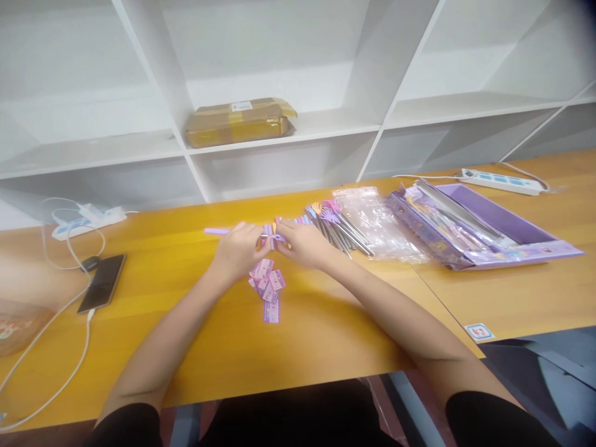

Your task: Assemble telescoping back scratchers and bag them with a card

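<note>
Above the wooden table, my left hand (239,248) is closed round a lilac handle (215,231), whose end sticks out to the left. A thin metal tip shows between my two hands. My right hand (302,244) pinches a small lilac piece (278,238) at that tip; its exact shape is partly covered by my fingers. Coloured handles lie just behind my hands, partly hidden. To their right is a bundle of metal rods (342,233) with hand-shaped heads in orange, pink, blue and purple. Small pink and purple printed cards (269,282) lie heaped below my hands.
Clear plastic bags (372,223) lie beside an opened purple box (507,217) holding wrapped items. At left are a phone (102,282) on a cable and a power strip (88,222). Another power strip (503,181) sits back right. A taped parcel (239,122) rests on the white shelf.
</note>
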Available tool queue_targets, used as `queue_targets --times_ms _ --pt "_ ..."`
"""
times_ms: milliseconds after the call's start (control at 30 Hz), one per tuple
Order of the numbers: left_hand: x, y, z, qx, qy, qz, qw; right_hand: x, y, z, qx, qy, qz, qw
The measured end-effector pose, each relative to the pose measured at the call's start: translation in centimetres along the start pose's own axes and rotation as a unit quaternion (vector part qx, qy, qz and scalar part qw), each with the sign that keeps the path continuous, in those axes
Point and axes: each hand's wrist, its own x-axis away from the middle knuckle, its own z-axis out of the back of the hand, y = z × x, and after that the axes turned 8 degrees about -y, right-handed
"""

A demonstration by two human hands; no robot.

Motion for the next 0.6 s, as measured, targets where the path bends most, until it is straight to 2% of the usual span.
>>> queue_targets --times_ms 233,600 --pt "-0.2 -0.4 1.3 0.003 0.002 -0.016 1.0 0.0 0.1 1.2 0.048 -0.032 -0.013 0.998" --pt "-0.1 -0.2 1.2 -0.011 0.003 -0.003 1.0 -0.1 0.3 1.4 0.084 -0.059 -0.003 0.995"
